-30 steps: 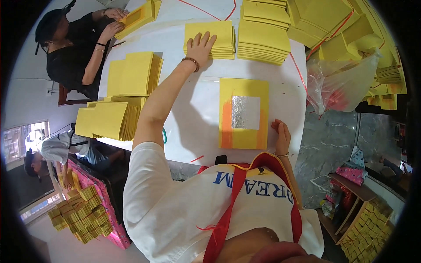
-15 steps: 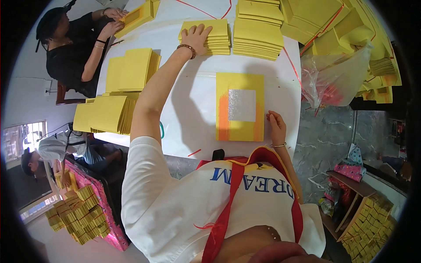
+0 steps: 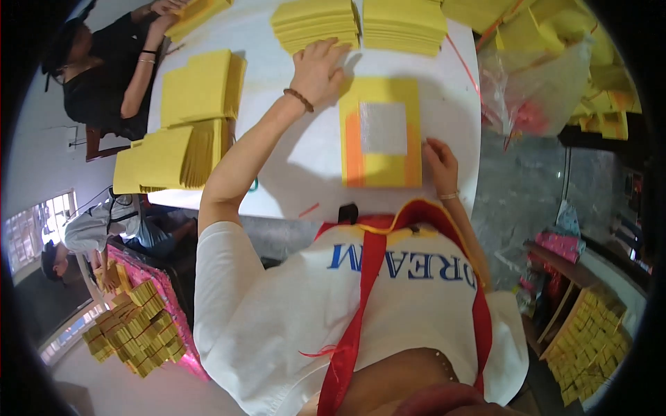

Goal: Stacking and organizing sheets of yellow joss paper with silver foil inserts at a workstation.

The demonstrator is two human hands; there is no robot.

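Note:
On the white table before me lies a yellow paper sheet or stack [image 3: 381,170] with a silver foil rectangle [image 3: 383,128] and orange bands at both sides. My left hand [image 3: 318,73] is open, fingers spread, between that paper and a folded yellow paper stack [image 3: 316,24]; I cannot tell whether the fingertips touch the stack. A second yellow paper stack [image 3: 404,29] stands to its right. My right hand [image 3: 442,166] is beside the right edge of the foil-marked paper. Its fingers are curled in, and whatever they hold, if anything, is hidden.
More yellow stacks [image 3: 198,87] stand on the left of the table [image 3: 277,156]. A clear plastic bag [image 3: 531,90] hangs past the right edge. A person in black [image 3: 104,69] handles yellow paper at the far left; another person [image 3: 97,232] bends over a pink-covered table [image 3: 149,270].
My left hand has come off the top of the far stack and moved nearer. The table has shifted upward in view. My right hand stays beside the foil-marked paper.

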